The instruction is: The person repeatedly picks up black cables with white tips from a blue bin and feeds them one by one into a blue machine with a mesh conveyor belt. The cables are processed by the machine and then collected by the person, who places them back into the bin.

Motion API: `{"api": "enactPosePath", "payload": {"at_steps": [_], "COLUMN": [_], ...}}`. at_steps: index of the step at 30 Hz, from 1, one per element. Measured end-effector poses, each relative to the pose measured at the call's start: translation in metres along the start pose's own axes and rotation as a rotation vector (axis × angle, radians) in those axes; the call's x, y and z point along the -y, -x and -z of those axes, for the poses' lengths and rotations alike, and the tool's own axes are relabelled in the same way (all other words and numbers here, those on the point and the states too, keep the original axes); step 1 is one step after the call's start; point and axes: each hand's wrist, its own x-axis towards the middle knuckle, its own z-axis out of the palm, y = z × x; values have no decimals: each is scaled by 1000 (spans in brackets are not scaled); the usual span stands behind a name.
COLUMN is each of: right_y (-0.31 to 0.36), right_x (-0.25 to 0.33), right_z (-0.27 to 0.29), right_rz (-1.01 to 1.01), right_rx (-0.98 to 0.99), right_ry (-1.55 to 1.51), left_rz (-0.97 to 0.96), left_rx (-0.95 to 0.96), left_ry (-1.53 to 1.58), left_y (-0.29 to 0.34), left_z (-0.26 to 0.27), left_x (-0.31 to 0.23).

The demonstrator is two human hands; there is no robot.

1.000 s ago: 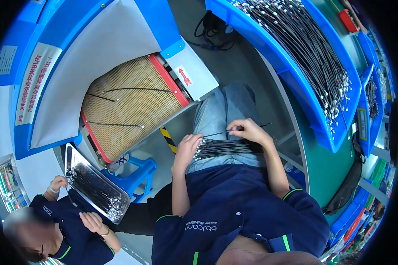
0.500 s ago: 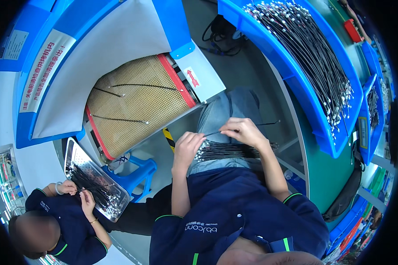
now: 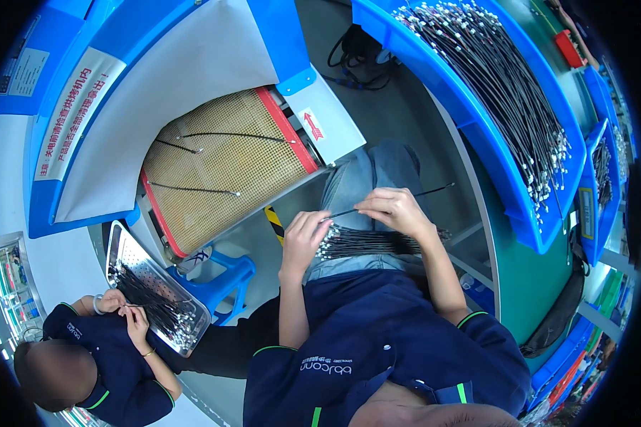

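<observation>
Between both my hands a thin black cable [image 3: 345, 213] is stretched above my lap. My left hand [image 3: 303, 237] pinches its left end, which the fingers hide. Further right, my right hand [image 3: 393, 211] grips the same cable, and its free end sticks out beyond the hand toward the right. Across my thighs, just below it, lies a bundle of black cables [image 3: 370, 242] with small white connectors at the left end. My left fingers are close to those connectors; I cannot tell whether they touch.
Three black cables lie on a mesh conveyor belt [image 3: 221, 164] by a blue machine. A blue bin [image 3: 470, 117] full of cables stands on the green table [image 3: 523, 285] at right. At left, a co-worker handles cables over a metal tray [image 3: 132, 249] near a blue stool [image 3: 228, 277].
My hands stay nearly in place, still holding the cable. The co-worker's hands have shifted slightly at the tray. The whole view has moved a little.
</observation>
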Motion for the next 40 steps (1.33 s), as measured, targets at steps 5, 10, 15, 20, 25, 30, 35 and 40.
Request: {"api": "enactPosePath", "payload": {"at_steps": [5, 10, 15, 20, 25, 30, 35, 40], "right_y": [-2, -1, 0, 2, -1, -2, -1, -2], "right_x": [2, 0, 0, -10, -6, -14, -20, -18], "right_z": [0, -6, 1, 19, 20, 32, 47, 45], "right_rz": [22, 11, -120, -174, -192, -122, -131, -187], "right_rx": [-19, -52, 50, 81, 85, 55, 53, 33], "right_ry": [-38, -111, -197, -170, -173, -3, 54, -47], "left_rz": [-135, -213, -256, -132, -69, 16, 122, 140], "left_rx": [-60, -83, -36, -76, -109, -187, -239, -253], "left_ry": [5, 8, -69, -109, -116, -149, -181, -184], "left_y": [2, -1, -7, 2, 8, 18, 29, 31], "left_z": [-3, -4, 9, 29, 39, 57, 77, 81], "left_x": [7, 6, 4, 19, 25, 38, 49, 50]}}
